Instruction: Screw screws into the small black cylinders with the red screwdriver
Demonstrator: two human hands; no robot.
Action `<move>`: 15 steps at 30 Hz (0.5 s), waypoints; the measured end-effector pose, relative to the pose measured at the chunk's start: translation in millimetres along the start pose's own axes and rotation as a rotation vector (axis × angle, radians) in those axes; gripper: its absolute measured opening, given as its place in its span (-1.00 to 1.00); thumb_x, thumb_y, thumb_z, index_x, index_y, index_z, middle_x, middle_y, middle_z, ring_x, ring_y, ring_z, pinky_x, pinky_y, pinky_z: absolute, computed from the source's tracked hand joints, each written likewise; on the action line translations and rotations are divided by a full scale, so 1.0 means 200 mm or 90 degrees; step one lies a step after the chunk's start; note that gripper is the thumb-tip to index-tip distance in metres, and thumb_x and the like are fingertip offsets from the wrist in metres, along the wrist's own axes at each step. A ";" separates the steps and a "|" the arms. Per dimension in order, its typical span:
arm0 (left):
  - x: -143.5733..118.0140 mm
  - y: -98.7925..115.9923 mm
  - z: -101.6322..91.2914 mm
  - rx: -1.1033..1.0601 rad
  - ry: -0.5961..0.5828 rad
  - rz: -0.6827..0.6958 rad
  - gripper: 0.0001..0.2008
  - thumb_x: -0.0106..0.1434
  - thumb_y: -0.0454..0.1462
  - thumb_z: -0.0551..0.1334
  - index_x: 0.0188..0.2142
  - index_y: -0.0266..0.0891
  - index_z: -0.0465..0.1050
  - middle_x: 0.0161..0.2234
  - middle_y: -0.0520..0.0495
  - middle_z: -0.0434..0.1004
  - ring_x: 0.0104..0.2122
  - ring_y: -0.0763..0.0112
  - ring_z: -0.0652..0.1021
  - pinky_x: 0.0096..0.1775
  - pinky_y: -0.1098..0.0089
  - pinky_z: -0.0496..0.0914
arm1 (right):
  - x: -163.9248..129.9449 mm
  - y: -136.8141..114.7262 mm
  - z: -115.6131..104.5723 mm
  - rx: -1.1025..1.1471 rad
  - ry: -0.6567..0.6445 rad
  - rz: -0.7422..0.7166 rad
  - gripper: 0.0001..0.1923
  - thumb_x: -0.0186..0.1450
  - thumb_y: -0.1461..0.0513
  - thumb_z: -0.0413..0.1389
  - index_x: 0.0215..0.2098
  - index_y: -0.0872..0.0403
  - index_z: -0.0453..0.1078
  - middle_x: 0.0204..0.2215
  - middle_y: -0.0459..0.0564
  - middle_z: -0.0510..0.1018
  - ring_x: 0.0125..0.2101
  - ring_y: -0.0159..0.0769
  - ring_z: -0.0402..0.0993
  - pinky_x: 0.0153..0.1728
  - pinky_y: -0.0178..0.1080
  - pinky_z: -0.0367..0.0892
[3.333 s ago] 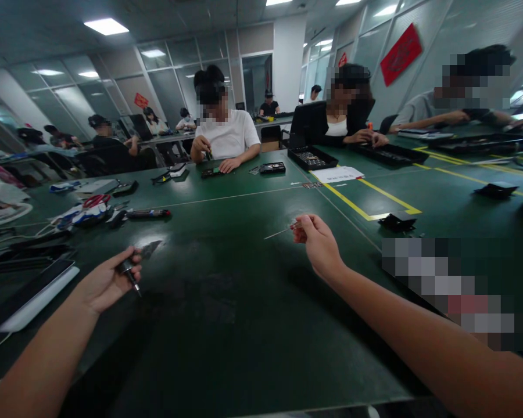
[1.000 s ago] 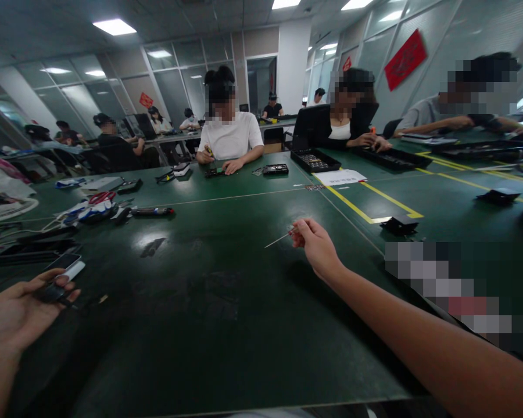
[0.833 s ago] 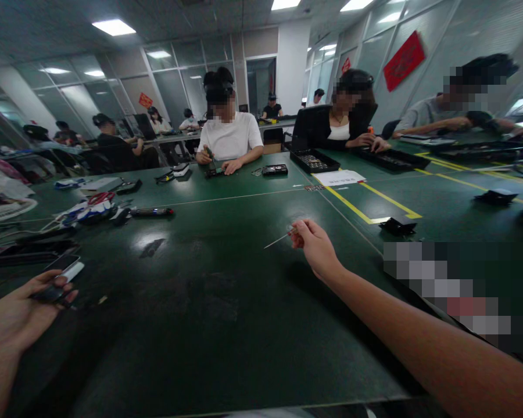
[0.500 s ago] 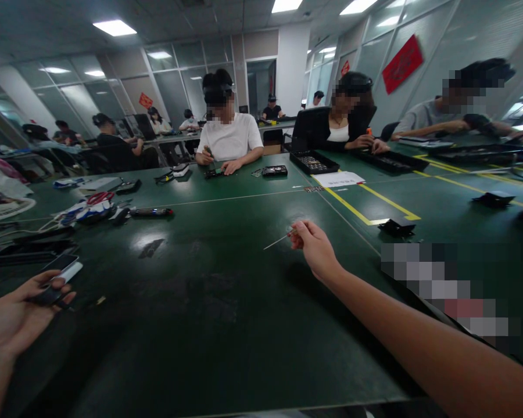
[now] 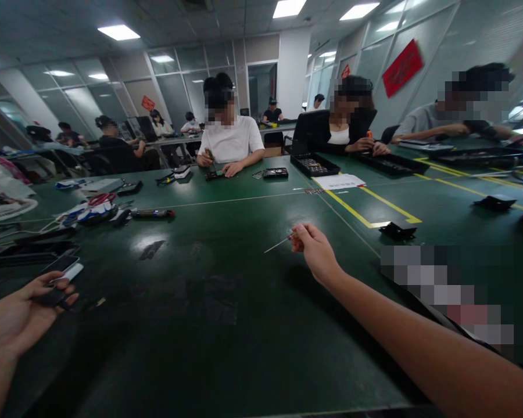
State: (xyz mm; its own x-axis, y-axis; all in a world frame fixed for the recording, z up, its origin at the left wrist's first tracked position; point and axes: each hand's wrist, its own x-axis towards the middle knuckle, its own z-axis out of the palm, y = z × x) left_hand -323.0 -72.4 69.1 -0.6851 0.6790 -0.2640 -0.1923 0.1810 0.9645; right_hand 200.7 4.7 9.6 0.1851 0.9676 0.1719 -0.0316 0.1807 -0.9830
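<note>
Over the middle of the green surface (image 5: 261, 348), a slim rod (image 5: 278, 244) is gripped between thumb and fingers of the right hand (image 5: 312, 248), free end pointing to eight o'clock; contact with the surface cannot be confirmed. At nine o'clock from the rod, well apart, the left hand (image 5: 20, 316) grips a dark tool (image 5: 51, 296) in curled fingers; its type is not discernible. Progress, as judged: both pieces are in hand, neither set down, and they are not brought together; what is left cannot be established from this view. At one o'clock from the left hand lies a white-edged device (image 5: 73, 271), partly hidden. Further out from the rod: a black folded part (image 5: 398, 231) at three o'clock, a black tray (image 5: 335, 170) of small parts at one, a black rectangular unit (image 5: 275, 173) at twelve, and a person in a white shirt (image 5: 232, 139) at eleven.
</note>
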 end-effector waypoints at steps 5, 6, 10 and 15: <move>0.00 0.00 0.01 0.003 0.002 0.009 -0.73 -0.12 -0.48 0.15 -0.45 -0.14 0.47 -0.48 0.05 0.44 -0.45 0.41 0.48 -0.46 0.44 0.55 | 0.00 0.00 0.01 0.014 0.011 0.003 -0.69 0.31 -0.04 0.11 -0.30 0.03 0.40 -0.51 -0.13 0.46 -0.54 -0.36 0.35 -0.45 -0.22 0.27; -0.01 0.01 0.01 0.006 0.006 0.007 -0.74 -0.12 -0.48 0.15 -0.45 -0.14 0.46 -0.48 0.03 0.44 -0.45 0.39 0.48 -0.47 0.43 0.55 | 0.00 0.00 0.01 0.017 0.013 0.003 -0.69 0.30 -0.04 0.12 -0.31 0.03 0.40 -0.51 -0.14 0.46 -0.54 -0.36 0.34 -0.45 -0.22 0.26; -0.02 0.02 0.01 0.020 0.006 -0.006 -0.74 -0.14 -0.47 0.16 -0.45 -0.14 0.46 -0.45 0.01 0.48 -0.42 0.34 0.50 -0.48 0.40 0.55 | 0.01 0.01 0.01 0.014 0.009 0.003 -0.70 0.32 -0.03 0.11 -0.30 0.03 0.40 -0.51 -0.14 0.46 -0.53 -0.36 0.35 -0.44 -0.22 0.27; -0.01 0.01 -0.01 0.049 0.009 -0.040 -0.78 -0.04 -0.44 0.16 -0.40 -0.17 0.47 -0.36 -0.01 0.56 -0.36 0.31 0.55 -0.49 0.40 0.53 | 0.00 0.01 0.00 0.005 -0.003 0.002 -0.70 0.34 -0.03 0.09 -0.28 0.03 0.40 -0.49 -0.14 0.46 -0.52 -0.36 0.36 -0.43 -0.22 0.28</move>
State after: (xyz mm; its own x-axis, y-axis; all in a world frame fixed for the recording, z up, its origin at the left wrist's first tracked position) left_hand -323.8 -75.1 70.6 -0.6832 0.6548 -0.3234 -0.1814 0.2768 0.9437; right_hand 201.1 5.6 7.8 0.1807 0.9690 0.1685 -0.0406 0.1785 -0.9831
